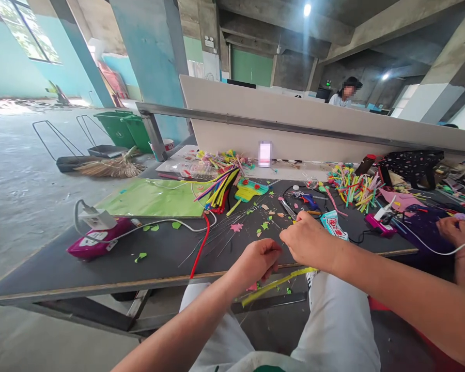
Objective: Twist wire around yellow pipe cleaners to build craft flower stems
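My left hand [261, 258] is at the table's front edge with its fingers curled together; what they hold, if anything, is hidden. Close beside it, my right hand [306, 236] is closed in a pinch, and I cannot make out anything in it. Below both hands a fuzzy yellow pipe cleaner [277, 287] runs slantwise over my lap; whether a hand touches it is unclear. Just beyond my right hand lie scissors [288, 208] and a blue glue gun [307, 198]. A pink star [236, 227] and green scraps [264, 226] are scattered past my left hand.
Bundled pipe cleaners [222, 191] lie by a green sheet [158, 199]; more are piled [354, 187] at right. A magenta power strip [101, 238] with white cable sits left. A phone [265, 154] stands at the back. Another person's hand [454, 231] is far right.
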### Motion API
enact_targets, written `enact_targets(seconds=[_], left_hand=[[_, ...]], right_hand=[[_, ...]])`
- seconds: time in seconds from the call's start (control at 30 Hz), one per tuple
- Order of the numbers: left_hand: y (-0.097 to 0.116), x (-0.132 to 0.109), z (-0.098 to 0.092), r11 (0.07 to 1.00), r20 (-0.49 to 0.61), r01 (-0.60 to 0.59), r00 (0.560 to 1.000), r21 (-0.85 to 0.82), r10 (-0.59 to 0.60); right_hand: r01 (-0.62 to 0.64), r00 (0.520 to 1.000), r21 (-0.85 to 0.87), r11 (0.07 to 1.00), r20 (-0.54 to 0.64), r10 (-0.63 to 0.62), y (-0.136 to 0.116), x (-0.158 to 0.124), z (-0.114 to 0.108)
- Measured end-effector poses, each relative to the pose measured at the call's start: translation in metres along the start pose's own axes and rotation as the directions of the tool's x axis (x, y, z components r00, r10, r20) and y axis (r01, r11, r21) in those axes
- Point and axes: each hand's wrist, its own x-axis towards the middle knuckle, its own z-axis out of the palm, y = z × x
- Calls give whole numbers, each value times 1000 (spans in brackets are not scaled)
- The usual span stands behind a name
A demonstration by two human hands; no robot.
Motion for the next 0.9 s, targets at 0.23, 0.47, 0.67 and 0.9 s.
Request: enact_targets(seconds=[0.23, 0.47, 0.67, 0.9], left_hand=[[-6, 2, 10, 994, -119, -29, 992, 101, 41], [-16, 7, 19, 932, -178, -194, 950, 307, 257], [-17, 10, 29, 892, -264, -102, 935, 441, 238], [-17, 13, 35, 906, -389, 1, 903, 423, 181]], right_hand=[[10, 1000, -35, 999, 2, -10, -5, -1, -2], [-22, 999, -36, 999, 43, 23, -10, 1, -7], [-94, 994, -12, 995, 49, 95, -15, 4, -4], [-99, 993, 4, 995, 71, 98, -26, 8, -3]])
